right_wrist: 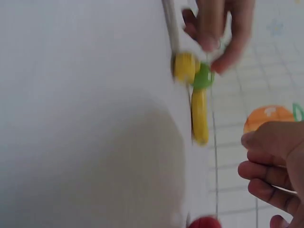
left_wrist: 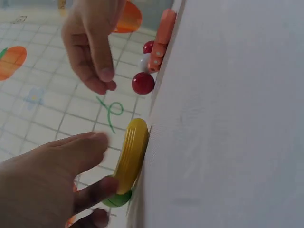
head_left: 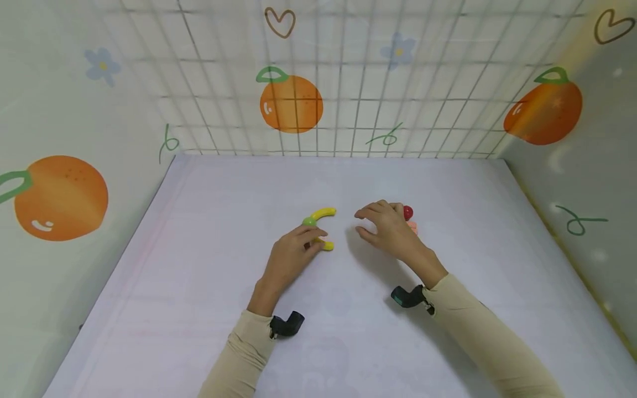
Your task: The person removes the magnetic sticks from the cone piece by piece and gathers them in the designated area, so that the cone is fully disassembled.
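Observation:
In the head view my left hand [head_left: 293, 251] is low over the table, next to a small green ball [head_left: 309, 221] and two yellow pieces. One is a smooth, curved, banana-like piece [head_left: 325, 211]; the other is a ridged yellow piece [left_wrist: 133, 154]. The left thumb and fingers are spread beside the ridged piece; whether a fingertip touches it is unclear. My right hand [head_left: 388, 228] hovers above the table, fingers loosely bent, holding nothing. Behind it are a red ball [head_left: 408, 213] and a salmon-coloured piece [head_left: 412, 227], partly hidden.
In the left wrist view a white ball [left_wrist: 145, 61] and a second red ball [left_wrist: 148, 47] sit by the salmon piece. A fabric backdrop printed with oranges [head_left: 291, 104] stands round the white table [head_left: 239, 188], with a wire grid showing at the back.

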The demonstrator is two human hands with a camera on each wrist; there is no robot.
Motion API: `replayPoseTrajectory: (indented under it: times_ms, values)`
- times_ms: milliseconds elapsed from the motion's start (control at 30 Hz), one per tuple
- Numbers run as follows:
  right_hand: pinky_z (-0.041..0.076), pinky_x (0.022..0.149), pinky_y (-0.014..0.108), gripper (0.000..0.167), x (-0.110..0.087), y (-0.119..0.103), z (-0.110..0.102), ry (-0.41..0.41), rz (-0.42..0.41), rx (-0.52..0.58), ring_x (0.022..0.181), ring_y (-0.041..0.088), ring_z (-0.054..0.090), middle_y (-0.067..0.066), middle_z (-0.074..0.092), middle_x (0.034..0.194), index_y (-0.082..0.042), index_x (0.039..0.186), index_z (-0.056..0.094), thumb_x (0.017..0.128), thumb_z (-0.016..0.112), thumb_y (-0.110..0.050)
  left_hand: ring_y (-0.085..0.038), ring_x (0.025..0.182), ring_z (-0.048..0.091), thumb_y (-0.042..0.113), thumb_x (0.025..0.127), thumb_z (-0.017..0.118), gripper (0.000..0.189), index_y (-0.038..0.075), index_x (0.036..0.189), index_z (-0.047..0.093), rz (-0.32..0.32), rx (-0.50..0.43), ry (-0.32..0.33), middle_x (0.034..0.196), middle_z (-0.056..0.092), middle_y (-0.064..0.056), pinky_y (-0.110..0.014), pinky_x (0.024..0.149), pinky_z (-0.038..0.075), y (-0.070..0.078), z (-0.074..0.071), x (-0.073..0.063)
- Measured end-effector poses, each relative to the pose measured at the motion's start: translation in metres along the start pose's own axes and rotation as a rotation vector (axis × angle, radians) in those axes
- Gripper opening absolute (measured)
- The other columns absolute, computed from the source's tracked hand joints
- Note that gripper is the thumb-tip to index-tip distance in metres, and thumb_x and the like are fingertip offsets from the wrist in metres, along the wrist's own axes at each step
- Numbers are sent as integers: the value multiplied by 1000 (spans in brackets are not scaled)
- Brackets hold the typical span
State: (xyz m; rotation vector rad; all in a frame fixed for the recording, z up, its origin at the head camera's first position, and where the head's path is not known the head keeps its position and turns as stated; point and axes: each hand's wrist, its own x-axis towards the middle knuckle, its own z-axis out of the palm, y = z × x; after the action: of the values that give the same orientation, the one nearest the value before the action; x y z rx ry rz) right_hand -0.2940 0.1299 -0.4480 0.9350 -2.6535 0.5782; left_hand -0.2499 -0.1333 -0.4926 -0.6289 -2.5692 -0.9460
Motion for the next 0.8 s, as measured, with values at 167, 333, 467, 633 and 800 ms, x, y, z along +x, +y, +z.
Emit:
replayPoseTrajectory:
  times_ms: [167, 333, 467, 633, 800]
  values:
    - [33, 83, 46, 25, 0, -22, 7, -12, -59, 28, 107, 25, 58, 4, 70, 111, -9, 110, 74, 88, 78, -19, -12, 79, 61, 17, 93, 74, 31, 15, 124, 71, -92, 45, 117, 123, 63, 2, -25, 59, 49, -5, -6, 2]
    - [35, 88, 45, 25, 3, -35, 17, -62, -72, 26, 109, 24, 58, 3, 70, 112, -11, 110, 75, 87, 79, -21, -14, 81, 60, 20, 97, 69, 50, 19, 145, 55, -172, 29, 31, 142, 55, 1, -27, 62, 49, -8, -5, 1]
    - [35, 88, 45, 24, 6, -40, 26, -82, -69, 27, 108, 22, 59, 2, 71, 111, -12, 108, 76, 87, 79, -22, -12, 81, 58, 23, 99, 66, 48, 22, 146, 54, -191, 43, -6, 143, 56, 3, -28, 64, 50, -11, -1, 1]
    - [35, 91, 48, 22, 11, -47, 32, -83, -61, 30, 108, 22, 59, 2, 71, 111, -11, 107, 76, 88, 79, -22, -12, 83, 58, 20, 99, 67, 40, 18, 138, 62, -159, 71, 11, 136, 59, 2, -27, 65, 50, -13, 0, 0]
    - [36, 91, 49, 22, 15, -50, 37, -90, -69, 15, 106, 23, 59, 2, 72, 110, -12, 106, 76, 87, 79, -21, -10, 80, 56, 20, 95, 71, 34, 19, 129, 66, -130, 66, 40, 124, 60, 5, -27, 58, 47, -13, 0, 1]
